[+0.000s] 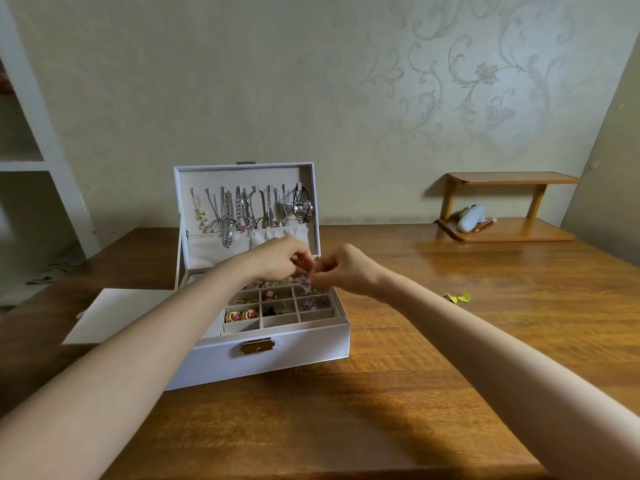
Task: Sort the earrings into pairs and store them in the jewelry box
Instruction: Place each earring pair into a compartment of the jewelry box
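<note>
A white jewelry box (277, 355) stands open on the wooden table, its lid upright with necklaces (242, 211) hanging inside. Its tray of small compartments holds several earrings, among them a gold-and-pink pair (241, 315) at the front left. Above the tray's back right corner my left hand (280, 259) and my right hand (341, 270) meet, fingers curled. Between their fingertips hangs a small pale purple flower earring (304, 283), pinched from both sides. Two yellow heart-shaped earrings (458, 298) lie on the table to the right.
A white flat card or lid (114, 315) lies left of the box. A small wooden shelf (505, 209) with a white object (471, 218) stands at the back right against the wall. White shelving (31, 161) rises at the far left.
</note>
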The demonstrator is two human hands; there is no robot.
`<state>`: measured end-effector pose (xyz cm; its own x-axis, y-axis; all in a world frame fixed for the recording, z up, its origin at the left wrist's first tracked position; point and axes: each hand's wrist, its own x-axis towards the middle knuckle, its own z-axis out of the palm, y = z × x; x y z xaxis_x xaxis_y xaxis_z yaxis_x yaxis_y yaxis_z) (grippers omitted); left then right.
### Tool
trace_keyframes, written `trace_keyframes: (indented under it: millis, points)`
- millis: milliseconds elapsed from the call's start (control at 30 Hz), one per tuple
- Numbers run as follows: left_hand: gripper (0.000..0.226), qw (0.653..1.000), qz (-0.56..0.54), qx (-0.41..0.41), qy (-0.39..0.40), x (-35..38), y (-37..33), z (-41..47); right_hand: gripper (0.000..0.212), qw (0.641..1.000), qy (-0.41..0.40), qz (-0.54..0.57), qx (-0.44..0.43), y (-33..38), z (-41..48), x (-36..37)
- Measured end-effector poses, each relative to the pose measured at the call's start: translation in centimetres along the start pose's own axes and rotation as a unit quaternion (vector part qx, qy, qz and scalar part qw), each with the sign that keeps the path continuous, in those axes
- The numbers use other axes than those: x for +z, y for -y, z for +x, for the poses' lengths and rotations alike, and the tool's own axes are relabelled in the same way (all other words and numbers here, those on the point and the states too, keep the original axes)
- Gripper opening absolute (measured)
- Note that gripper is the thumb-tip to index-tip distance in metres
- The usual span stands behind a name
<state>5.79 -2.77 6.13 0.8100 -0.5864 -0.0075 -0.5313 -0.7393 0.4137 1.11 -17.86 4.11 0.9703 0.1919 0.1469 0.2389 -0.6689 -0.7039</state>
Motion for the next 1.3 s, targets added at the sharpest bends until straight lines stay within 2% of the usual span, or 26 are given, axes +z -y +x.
trace_keyframes:
  millis: [67, 200, 367, 467, 600, 767, 967, 1133, 1300]
  points:
    - [0.029, 1.0, 0.006, 0.007, 0.01, -0.1, -0.1, -0.1, 0.024, 0.999, 0.006, -0.042, 0.006, 0.0, -0.1, 0.0]
    - [0.022, 0.999, 0.016, 0.008, 0.037, -0.3, -0.2, -0.1, 0.009, 0.993, 0.006, -0.117, 0.008, 0.2, -0.3, 0.1]
    - [0.016, 0.996, 0.022, 0.005, 0.088, -0.9, -0.4, -0.5, 0.014, 0.979, 0.019, -0.204, -0.016, 0.5, -0.4, 0.7]
    - [0.02, 0.994, 0.049, -0.003, 0.097, -0.7, -0.6, -0.7, 0.016, 0.981, 0.001, -0.196, -0.016, 0.3, -0.4, 0.5]
    - [0.023, 0.994, 0.059, -0.006, 0.087, 0.0, -0.8, -1.0, 0.017, 0.978, -0.06, -0.198, 0.003, 0.2, -0.3, -0.4]
    - [0.024, 0.986, 0.165, -0.006, 0.027, 1.2, -1.1, -0.9, 0.025, 0.962, -0.019, -0.272, 0.018, -0.3, -0.2, -0.4]
    - [0.022, 0.984, 0.171, -0.001, 0.04, 1.2, -1.2, -0.8, 0.028, 0.964, 0.012, -0.266, 0.015, 0.0, -0.6, -0.5]
    - [0.016, 0.992, 0.106, 0.022, 0.066, 1.1, -1.3, -0.7, 0.024, 0.972, -0.031, -0.234, 0.006, -0.3, -1.0, -0.6]
    - [0.022, 0.989, 0.082, 0.026, 0.118, 1.5, -1.1, -0.8, 0.022, 0.977, -0.051, -0.208, 0.002, -0.6, -1.1, -0.8]
